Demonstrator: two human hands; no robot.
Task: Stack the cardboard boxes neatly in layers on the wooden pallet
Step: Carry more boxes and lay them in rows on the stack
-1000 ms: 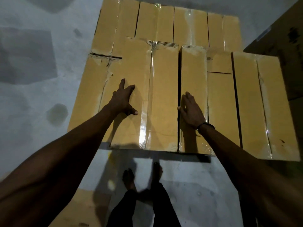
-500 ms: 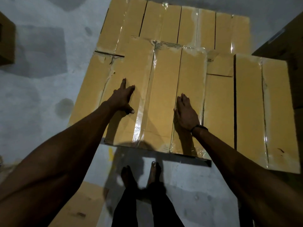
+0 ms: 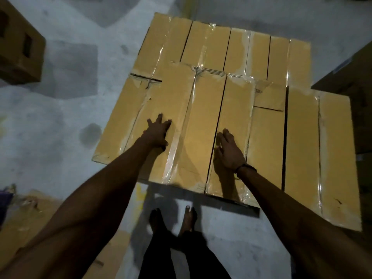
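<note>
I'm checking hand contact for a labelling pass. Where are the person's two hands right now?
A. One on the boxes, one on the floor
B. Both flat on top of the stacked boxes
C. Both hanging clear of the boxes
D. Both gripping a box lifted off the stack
B: the left hand and right hand lie palm down, fingers spread, on the taped tops of the cardboard boxes, gripping nothing.

Text on boxes [image 3: 203, 117]: none can be read.
Labels, brands, numbers: none can be made out.
Faint marks at box ends: too blurred to be read.
</note>
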